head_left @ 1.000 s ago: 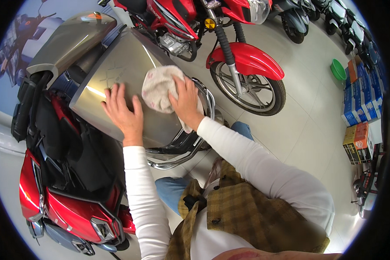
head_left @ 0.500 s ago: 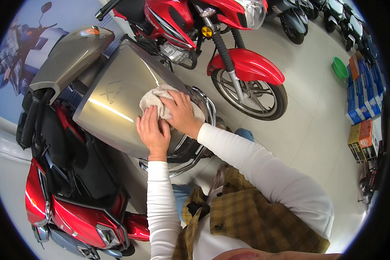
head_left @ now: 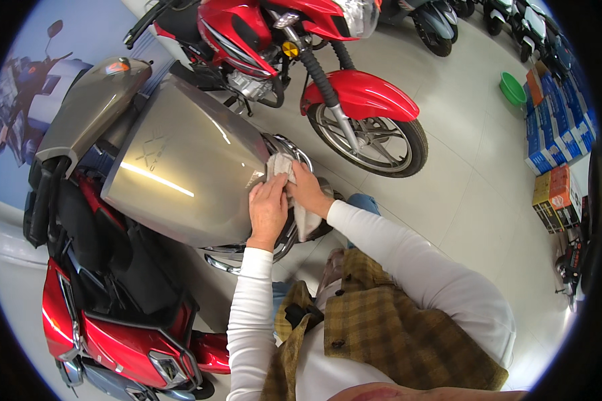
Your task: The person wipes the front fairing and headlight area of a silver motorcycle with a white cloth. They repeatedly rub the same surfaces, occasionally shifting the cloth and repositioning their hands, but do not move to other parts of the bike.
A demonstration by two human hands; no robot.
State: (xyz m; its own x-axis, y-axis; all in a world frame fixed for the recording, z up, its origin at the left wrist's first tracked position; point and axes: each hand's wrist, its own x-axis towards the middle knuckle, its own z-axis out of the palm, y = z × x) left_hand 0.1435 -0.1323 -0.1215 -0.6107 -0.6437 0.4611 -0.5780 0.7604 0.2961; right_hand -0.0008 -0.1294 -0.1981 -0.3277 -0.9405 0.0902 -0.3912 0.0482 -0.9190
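Observation:
A pale, wrinkled cloth (head_left: 281,164) is bunched at the right edge of a glossy silver-gold vehicle panel (head_left: 201,167), with a loose end hanging past the chrome bars. My right hand (head_left: 308,191) is closed round the cloth from the right. Close beside it, my left hand (head_left: 268,208) has its fingers together and bent onto the cloth's left side, over the panel's edge. Part of the cloth is hidden under the fingers. Faint dark marks (head_left: 155,152) show on the panel's upper left. The chrome bar (head_left: 222,265) curves out below the panel.
A red motorcycle (head_left: 361,97) stands beyond the panel. To the left are a silver-gold body part (head_left: 90,110) and a red vehicle with a black seat (head_left: 124,334). Blue boxes (head_left: 555,127), an orange box (head_left: 556,196) and a green basin (head_left: 512,89) line the right side.
Both hands have slid the cloth rightward off the panel's broad face to its edge by the chrome bars. The dark marks show more fully. The whole view has shifted slightly.

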